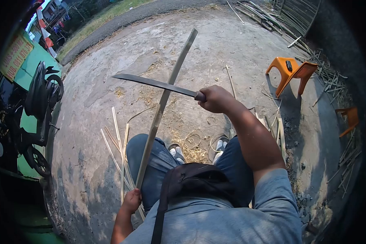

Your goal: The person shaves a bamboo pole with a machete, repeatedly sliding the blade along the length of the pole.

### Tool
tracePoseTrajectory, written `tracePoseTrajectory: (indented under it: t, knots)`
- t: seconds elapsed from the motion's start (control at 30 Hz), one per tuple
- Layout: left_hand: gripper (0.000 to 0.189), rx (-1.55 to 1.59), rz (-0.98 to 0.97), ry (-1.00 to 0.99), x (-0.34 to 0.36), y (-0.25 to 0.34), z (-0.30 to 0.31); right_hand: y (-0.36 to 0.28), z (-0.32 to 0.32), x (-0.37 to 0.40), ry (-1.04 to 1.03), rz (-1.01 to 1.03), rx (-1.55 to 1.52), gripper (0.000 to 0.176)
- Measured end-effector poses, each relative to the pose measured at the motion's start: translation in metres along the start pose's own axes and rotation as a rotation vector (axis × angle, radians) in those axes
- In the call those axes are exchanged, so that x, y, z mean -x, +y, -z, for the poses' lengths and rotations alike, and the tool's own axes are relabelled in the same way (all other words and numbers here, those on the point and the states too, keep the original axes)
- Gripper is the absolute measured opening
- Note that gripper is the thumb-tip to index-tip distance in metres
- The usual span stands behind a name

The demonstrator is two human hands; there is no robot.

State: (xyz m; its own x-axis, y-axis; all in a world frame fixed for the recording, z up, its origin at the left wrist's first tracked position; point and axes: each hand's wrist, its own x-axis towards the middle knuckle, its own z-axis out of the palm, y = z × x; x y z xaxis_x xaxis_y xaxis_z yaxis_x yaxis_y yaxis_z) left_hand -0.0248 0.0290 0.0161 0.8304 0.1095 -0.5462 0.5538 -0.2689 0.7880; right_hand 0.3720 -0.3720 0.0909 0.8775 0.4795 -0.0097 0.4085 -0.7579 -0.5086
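Observation:
A long bamboo strip [154,126] slants from beside my left thigh up and away in front of me. My left hand [132,200] is wrapped round its near end. In my right hand [216,99] is the handle of a machete [158,84], held out ahead with the blade pointing left. The blade crosses over the upper half of the strip; whether they touch, I cannot tell. Several thin pale bamboo slats [120,150] lie beside my left leg, running under the left hand's side.
An orange plastic chair [282,71] with a small black object on it stands at the right. Bamboo poles [264,18] and cut pieces [331,79] lie along the right edge. A motorbike [40,110] is parked at the left. Shavings [195,154] lie between my feet.

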Motion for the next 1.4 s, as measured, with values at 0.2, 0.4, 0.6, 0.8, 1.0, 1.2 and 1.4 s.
tracePoseTrajectory:
  t: [0.2, 0.4, 0.6, 0.8, 1.0, 1.2, 1.4]
  knots:
    - [0.067, -0.011, 0.016, 0.005, 0.005, 0.004, 0.001, -0.059, -0.018, 0.016, -0.154, 0.285, 0.170, 0.029]
    - [0.067, -0.012, -0.020, 0.037, 0.004, -0.012, 0.002, -0.041, -0.010, 0.005, -0.050, 0.254, 0.131, 0.032]
    - [0.067, 0.009, 0.031, -0.002, 0.004, -0.007, 0.006, -0.013, 0.000, 0.006, 0.215, 0.021, 0.136, 0.036]
    - [0.068, -0.001, 0.002, 0.002, 0.004, -0.014, 0.003, -0.031, 0.003, 0.020, 0.198, 0.223, 0.052, 0.035]
    - [0.068, -0.024, -0.027, 0.013, 0.006, -0.011, 0.001, -0.055, -0.007, 0.023, 0.182, 0.593, 0.137, 0.032]
    - [0.067, -0.027, 0.003, 0.023, 0.005, -0.012, 0.002, -0.041, -0.006, 0.014, 0.305, 0.485, 0.127, 0.034]
    - [0.066, -0.062, -0.005, 0.031, 0.003, -0.006, 0.002, -0.014, -0.007, 0.005, 0.373, 0.148, 0.104, 0.038]
